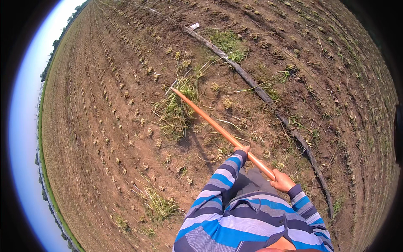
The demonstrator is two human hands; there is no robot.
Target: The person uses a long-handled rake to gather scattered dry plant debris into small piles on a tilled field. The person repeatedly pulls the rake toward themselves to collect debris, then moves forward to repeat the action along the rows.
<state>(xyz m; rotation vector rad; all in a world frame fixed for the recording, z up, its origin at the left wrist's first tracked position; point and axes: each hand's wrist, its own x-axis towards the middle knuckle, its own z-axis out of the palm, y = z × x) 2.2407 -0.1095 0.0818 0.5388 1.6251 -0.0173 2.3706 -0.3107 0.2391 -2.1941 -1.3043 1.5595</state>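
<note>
A long-handled rake (pixel 209 120) with an orange shaft slants away from my body across the soil. My left hand (pixel 242 150) grips the shaft partway down. Nearer my body, my right hand (pixel 282 180) is closed around the handle's upper end. The rake's narrow metal head (pixel 172 86) lies at the far edge of a pile of pulled green and yellowed weeds (pixel 177 118). Its teeth are mostly hidden by the stalks, and I cannot tell how deep they reach.
A dark irrigation hose (pixel 247 77) runs along the ground to my right, with a whitish piece (pixel 195 26) at its far end. Green weeds (pixel 231 45) lie beside it. Another weed heap (pixel 159 203) sits left of me. Rows of small yellowed plants (pixel 126 94) cover the field.
</note>
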